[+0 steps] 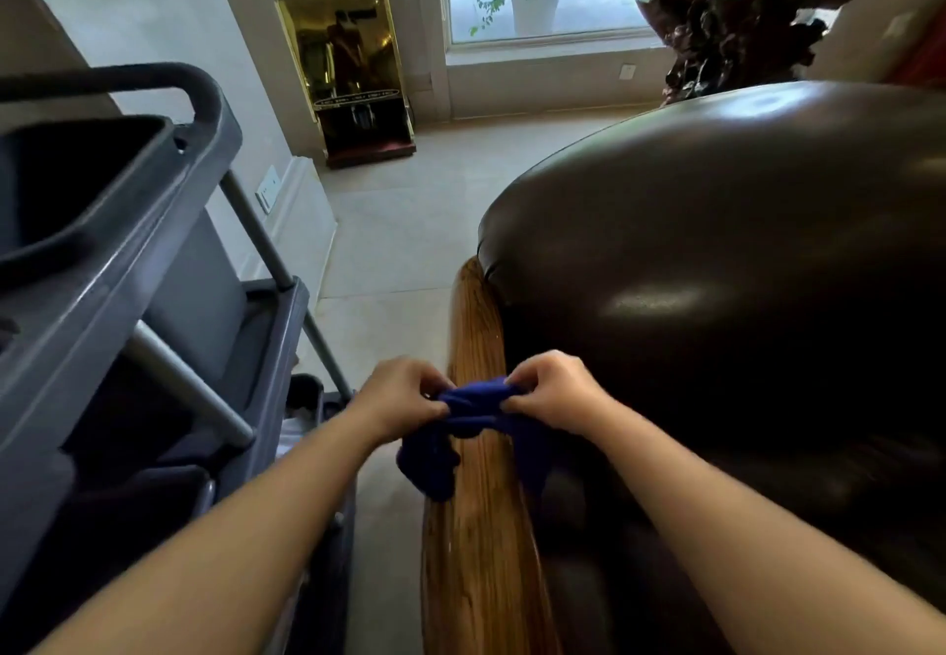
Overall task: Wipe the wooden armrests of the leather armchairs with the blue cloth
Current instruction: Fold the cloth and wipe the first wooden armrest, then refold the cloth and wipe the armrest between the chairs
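Above the wooden armrest (478, 526) of the dark leather armchair (716, 265), both hands hold the blue cloth (471, 429) bunched between them. Left hand (402, 398) pinches the cloth's left end in a narrow grip, fingers curled tight; right hand (550, 396) pinches the right end likewise. Loose folds of cloth hang down on either side of the armrest and drape across its top. Just to the left stands a grey cleaning cart (128, 265) on the pale tiled floor (389, 224).
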A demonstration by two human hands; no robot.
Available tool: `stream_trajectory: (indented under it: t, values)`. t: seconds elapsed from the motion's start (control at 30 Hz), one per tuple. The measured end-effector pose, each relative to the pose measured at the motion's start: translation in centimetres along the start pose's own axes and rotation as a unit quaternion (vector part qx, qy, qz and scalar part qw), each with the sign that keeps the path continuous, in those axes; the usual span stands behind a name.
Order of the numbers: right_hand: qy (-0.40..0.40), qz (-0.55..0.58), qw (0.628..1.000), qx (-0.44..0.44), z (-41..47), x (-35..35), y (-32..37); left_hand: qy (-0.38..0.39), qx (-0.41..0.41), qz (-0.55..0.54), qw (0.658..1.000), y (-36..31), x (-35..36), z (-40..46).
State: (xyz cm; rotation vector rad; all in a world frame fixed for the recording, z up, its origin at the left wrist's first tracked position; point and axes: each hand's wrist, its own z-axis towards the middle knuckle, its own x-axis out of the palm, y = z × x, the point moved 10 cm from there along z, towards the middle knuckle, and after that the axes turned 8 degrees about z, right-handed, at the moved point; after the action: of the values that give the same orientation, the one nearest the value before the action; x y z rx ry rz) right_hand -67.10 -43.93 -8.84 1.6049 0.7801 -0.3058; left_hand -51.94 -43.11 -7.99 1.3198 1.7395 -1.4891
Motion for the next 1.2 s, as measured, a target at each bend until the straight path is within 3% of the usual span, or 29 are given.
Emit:
stream_trajectory:
  t: [0.37, 0.67, 0.83, 1.2]
  values:
    - [-0.099, -0.008, 0.99, -0.096, -10.9, -14.6, 13.3, -0.102, 0.109, 0.017, 0.989, -14.6, -14.8, -10.5]
    - [-0.126, -0.027, 0.987, -0.092, -25.3, -27.5, 15.8, -0.085, 0.153, -0.006, 0.985, -30.1, -17.2, -19.4]
    - [-0.161, -0.05, 0.981, -0.096, -37.4, -36.3, 12.5, -0.101, 0.188, -0.033, 0.976, -42.3, -14.1, -25.5]
    - [-0.231, -0.058, 0.971, -0.021, -61.9, -52.2, -3.7, -0.044, 0.278, -0.062, 0.958, -68.7, 2.9, -32.6]
